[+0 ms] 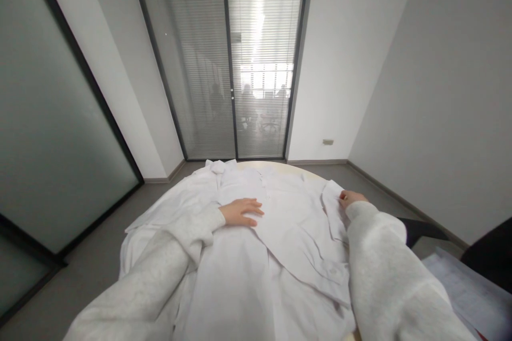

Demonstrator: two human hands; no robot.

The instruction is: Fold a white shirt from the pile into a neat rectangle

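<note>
Both hands rest on the white shirt [280,224] spread over the round surface [276,166]. My left hand [241,212] lies flat on its middle, fingers spread. My right hand [351,198] pinches the shirt's folded edge on the right. Papers [468,282] lie just beside my right sleeve.

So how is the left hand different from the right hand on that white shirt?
The left hand lies flat, fingers spread, palm down on the middle of the white shirt; the right hand is curled, fingertips pinching a fold at the shirt's right edge. The left hand shows fully; the right hand is mostly hidden by its sleeve. Both touch the shirt and wear light grey sleeves.
</note>
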